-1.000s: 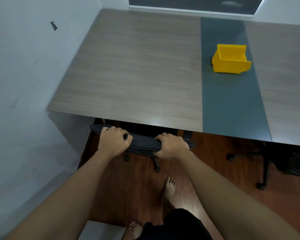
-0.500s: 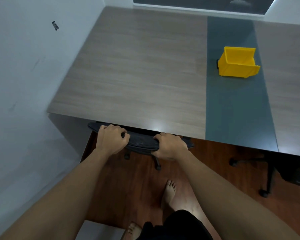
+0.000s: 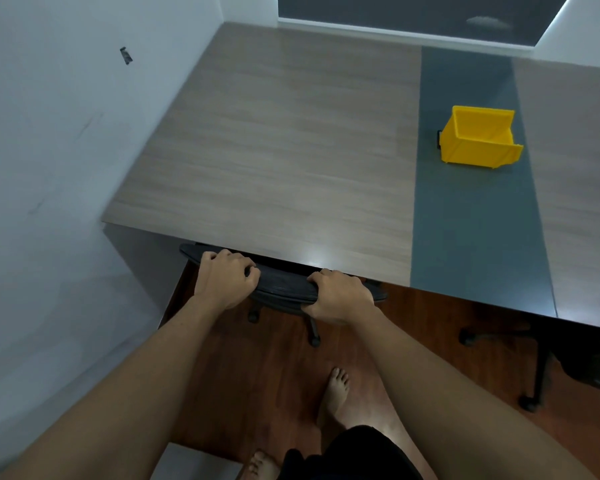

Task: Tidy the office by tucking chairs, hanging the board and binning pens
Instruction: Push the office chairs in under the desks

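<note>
A black office chair stands at the near edge of the wooden table; only the top of its backrest and some castors show, the seat is hidden under the tabletop. My left hand grips the backrest top on the left, my right hand grips it on the right. A yellow bin sits on the table's grey strip at the right, with a small dark object half hidden behind its left side.
A white wall runs close along the left. A second black chair stands partly under the table at the right edge. My bare feet stand on the red-brown wood floor. A dark window lies beyond the table's far edge.
The chair has slid further under the table with both hands on its backrest; the backrest now sits tight against the table edge.
</note>
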The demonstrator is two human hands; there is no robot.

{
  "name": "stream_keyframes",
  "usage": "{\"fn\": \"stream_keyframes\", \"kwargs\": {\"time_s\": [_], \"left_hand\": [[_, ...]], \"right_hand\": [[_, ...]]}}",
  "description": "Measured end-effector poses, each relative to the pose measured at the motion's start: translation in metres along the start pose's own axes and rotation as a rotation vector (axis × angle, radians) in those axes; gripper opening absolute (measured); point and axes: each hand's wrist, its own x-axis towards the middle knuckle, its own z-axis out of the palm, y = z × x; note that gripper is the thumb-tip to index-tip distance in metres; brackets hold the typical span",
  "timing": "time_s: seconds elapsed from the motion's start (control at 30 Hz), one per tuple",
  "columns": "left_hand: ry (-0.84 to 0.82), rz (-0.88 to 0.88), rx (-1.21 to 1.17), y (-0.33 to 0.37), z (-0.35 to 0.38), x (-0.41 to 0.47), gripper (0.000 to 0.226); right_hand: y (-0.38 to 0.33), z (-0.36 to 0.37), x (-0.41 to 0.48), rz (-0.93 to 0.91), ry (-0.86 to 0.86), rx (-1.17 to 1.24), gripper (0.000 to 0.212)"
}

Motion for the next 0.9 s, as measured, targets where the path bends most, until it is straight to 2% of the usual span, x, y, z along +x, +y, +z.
{"fn": "stream_keyframes", "kwargs": {"time_s": [0.3,0.43,0.63,0.9], "left_hand": [[-0.004,0.082,-0.076,0.004,-0.009,-0.025,0.060],[0.001,0.114,-0.120,0.002,-0.014,-0.041,0.052],[0.009,0.129,-0.201,-0.004,-0.030,-0.070,0.054],[0.028,0.160,-0.257,0.002,-0.046,-0.123,0.052]], "right_hand": [[-0.006,-0.009,-0.007,0.014,-0.075,0.017,0.066],[-0.008,-0.010,-0.019,0.028,-0.052,0.008,0.064],[-0.017,-0.014,-0.050,0.033,0.033,-0.005,0.054],[-0.035,-0.012,-0.106,0.077,0.187,0.039,0.055]]}}
